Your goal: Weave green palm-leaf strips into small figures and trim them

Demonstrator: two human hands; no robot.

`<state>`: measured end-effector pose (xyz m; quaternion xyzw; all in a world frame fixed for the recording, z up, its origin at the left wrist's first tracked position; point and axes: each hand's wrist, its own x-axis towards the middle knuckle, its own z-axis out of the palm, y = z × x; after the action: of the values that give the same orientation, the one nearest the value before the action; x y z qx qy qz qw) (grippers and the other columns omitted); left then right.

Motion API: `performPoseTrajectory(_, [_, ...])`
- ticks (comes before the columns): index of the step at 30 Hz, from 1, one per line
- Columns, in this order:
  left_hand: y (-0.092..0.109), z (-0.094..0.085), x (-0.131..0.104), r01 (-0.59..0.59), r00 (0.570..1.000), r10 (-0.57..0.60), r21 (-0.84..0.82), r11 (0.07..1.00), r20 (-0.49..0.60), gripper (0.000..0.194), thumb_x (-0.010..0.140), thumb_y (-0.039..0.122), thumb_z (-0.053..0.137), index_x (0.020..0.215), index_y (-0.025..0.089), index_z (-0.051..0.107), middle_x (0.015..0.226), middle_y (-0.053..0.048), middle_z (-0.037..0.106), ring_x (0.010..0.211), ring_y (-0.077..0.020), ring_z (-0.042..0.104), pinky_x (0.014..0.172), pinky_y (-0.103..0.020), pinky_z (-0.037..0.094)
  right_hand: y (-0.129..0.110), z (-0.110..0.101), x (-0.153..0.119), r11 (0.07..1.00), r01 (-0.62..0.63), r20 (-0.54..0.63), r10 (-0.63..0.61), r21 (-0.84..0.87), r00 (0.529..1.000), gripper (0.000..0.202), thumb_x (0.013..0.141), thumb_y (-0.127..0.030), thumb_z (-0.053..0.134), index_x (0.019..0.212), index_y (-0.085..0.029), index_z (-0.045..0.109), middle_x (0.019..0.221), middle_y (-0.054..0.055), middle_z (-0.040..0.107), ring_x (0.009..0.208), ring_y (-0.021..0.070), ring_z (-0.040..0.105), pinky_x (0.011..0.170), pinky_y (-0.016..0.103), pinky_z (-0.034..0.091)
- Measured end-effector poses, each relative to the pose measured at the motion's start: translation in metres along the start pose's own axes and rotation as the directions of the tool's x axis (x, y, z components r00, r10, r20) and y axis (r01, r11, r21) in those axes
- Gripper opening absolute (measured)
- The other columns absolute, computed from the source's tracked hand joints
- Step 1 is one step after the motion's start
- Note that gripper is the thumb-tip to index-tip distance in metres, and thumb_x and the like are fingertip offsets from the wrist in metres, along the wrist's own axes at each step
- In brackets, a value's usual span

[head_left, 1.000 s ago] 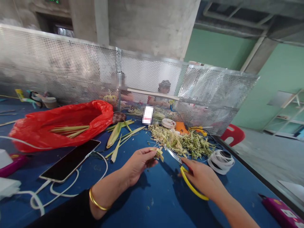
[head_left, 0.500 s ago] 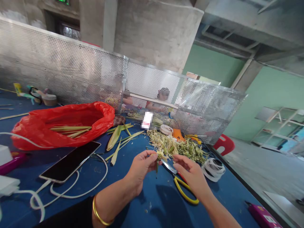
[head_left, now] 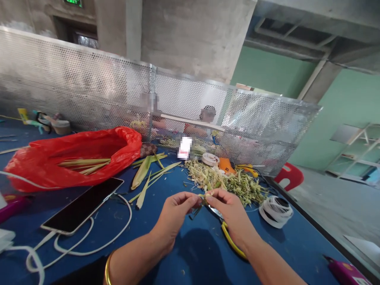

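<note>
My left hand (head_left: 173, 217) and my right hand (head_left: 233, 211) meet in front of me above the blue table (head_left: 166, 253). Between their pinched fingertips is a small piece of green and pale yellow plant leaf (head_left: 204, 198), mostly covered by the fingers. Both hands are closed on it. Under my right hand lie scissors (head_left: 231, 241) with a yellow handle, partly hidden by the hand and wrist. Just beyond the hands spreads a heap of plaited leaf pieces (head_left: 219, 180), pale on the left and greener on the right.
At left sits an open red plastic bag (head_left: 68, 142) with leaf strips inside. A phone (head_left: 83, 208) with a white cable (head_left: 127, 221) lies before it. Loose leaves (head_left: 142, 174) are nearby. A white ribbon roll (head_left: 276, 211) stands at right, and a perforated metal screen (head_left: 184, 95) behind.
My right hand has moved left to meet my left hand and now pinches the leaf piece. It covers more of the scissors. The whole view has shifted slightly.
</note>
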<state>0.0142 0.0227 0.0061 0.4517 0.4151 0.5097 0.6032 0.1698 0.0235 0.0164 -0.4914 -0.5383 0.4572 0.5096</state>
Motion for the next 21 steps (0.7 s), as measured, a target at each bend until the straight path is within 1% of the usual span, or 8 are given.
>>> performPoseTrajectory(2, [-0.0004, 0.0004, -0.0014, 0.012, 1.000, -0.011, 0.039, 0.999, -0.022, 0.030, 0.073, 0.045, 0.064, 0.070, 0.016, 0.070, 0.076, -0.005, 0.069, 0.076, -0.0162, 0.057, 0.075, -0.028, 0.039, -0.0009, -0.0016, -0.0007, 0.999, 0.025, -0.011, -0.025, -0.044, 1.000, 0.020, 0.068, -0.035, 0.071, 0.071, -0.017, 0.064, 0.070, 0.000, 0.060, 0.067, 0.0144, 0.050, 0.064, 0.025, 0.040])
performPoseTrajectory(4, [0.0010, 0.0008, -0.0026, 0.020, 0.999, -0.018, 0.056, 0.998, -0.038, 0.033, 0.072, 0.048, 0.064, 0.067, 0.016, 0.070, 0.074, -0.005, 0.069, 0.075, -0.0163, 0.056, 0.076, -0.028, 0.039, -0.0025, -0.0010, -0.0014, 0.991, 0.066, -0.010, -0.067, -0.115, 0.998, 0.018, 0.070, -0.035, 0.069, 0.072, -0.017, 0.065, 0.070, 0.000, 0.060, 0.066, 0.0141, 0.049, 0.063, 0.025, 0.040])
performPoseTrajectory(7, [0.0048, 0.0014, -0.0039, 0.001, 0.999, 0.002, 0.060, 0.998, -0.050, 0.027, 0.070, 0.043, 0.067, 0.064, 0.017, 0.069, 0.070, -0.003, 0.067, 0.074, -0.0158, 0.055, 0.076, -0.027, 0.038, -0.0051, 0.0010, -0.0032, 0.967, 0.109, -0.007, -0.113, -0.229, 0.994, 0.016, 0.072, -0.034, 0.067, 0.074, -0.017, 0.066, 0.067, -0.001, 0.059, 0.062, 0.0138, 0.048, 0.061, 0.026, 0.039])
performPoseTrajectory(9, [0.0068, 0.0015, -0.0039, -0.012, 0.999, 0.015, 0.055, 0.998, -0.052, 0.022, 0.069, 0.038, 0.069, 0.062, 0.017, 0.069, 0.068, -0.002, 0.066, 0.072, -0.0152, 0.054, 0.075, -0.026, 0.039, -0.0068, 0.0019, -0.0050, 0.955, 0.134, -0.001, -0.140, -0.265, 0.990, 0.016, 0.073, -0.033, 0.066, 0.074, -0.017, 0.066, 0.067, 0.000, 0.060, 0.063, 0.0142, 0.049, 0.062, 0.026, 0.039])
performPoseTrajectory(12, [0.0077, 0.0012, -0.0028, -0.009, 0.998, 0.012, 0.046, 0.999, -0.060, 0.018, 0.067, 0.036, 0.070, 0.063, 0.018, 0.070, 0.067, -0.002, 0.067, 0.072, -0.0154, 0.055, 0.074, -0.026, 0.040, -0.0077, 0.0027, -0.0068, 0.964, 0.131, 0.011, -0.132, -0.231, 0.991, 0.018, 0.074, -0.035, 0.064, 0.073, -0.017, 0.064, 0.067, 0.000, 0.058, 0.064, 0.0145, 0.048, 0.061, 0.026, 0.039])
performPoseTrajectory(17, [0.0054, 0.0000, -0.0004, 0.017, 0.998, -0.014, 0.050, 0.999, -0.060, 0.017, 0.067, 0.035, 0.072, 0.068, 0.018, 0.073, 0.072, -0.003, 0.070, 0.073, -0.0156, 0.058, 0.075, -0.025, 0.043, -0.0041, 0.0034, -0.0052, 0.991, 0.092, 0.017, -0.091, -0.099, 0.996, 0.023, 0.073, -0.039, 0.066, 0.071, -0.017, 0.062, 0.065, 0.000, 0.054, 0.065, 0.0145, 0.048, 0.062, 0.026, 0.039])
performPoseTrajectory(21, [0.0046, 0.0001, 0.0004, 0.023, 0.999, -0.021, 0.048, 0.999, -0.041, 0.017, 0.067, 0.033, 0.072, 0.074, 0.018, 0.075, 0.080, -0.005, 0.073, 0.079, -0.0165, 0.061, 0.078, -0.024, 0.044, -0.0021, 0.0031, -0.0046, 0.995, 0.068, 0.015, -0.067, -0.078, 0.998, 0.023, 0.073, -0.038, 0.066, 0.070, -0.016, 0.060, 0.065, -0.001, 0.053, 0.063, 0.0128, 0.045, 0.060, 0.024, 0.036])
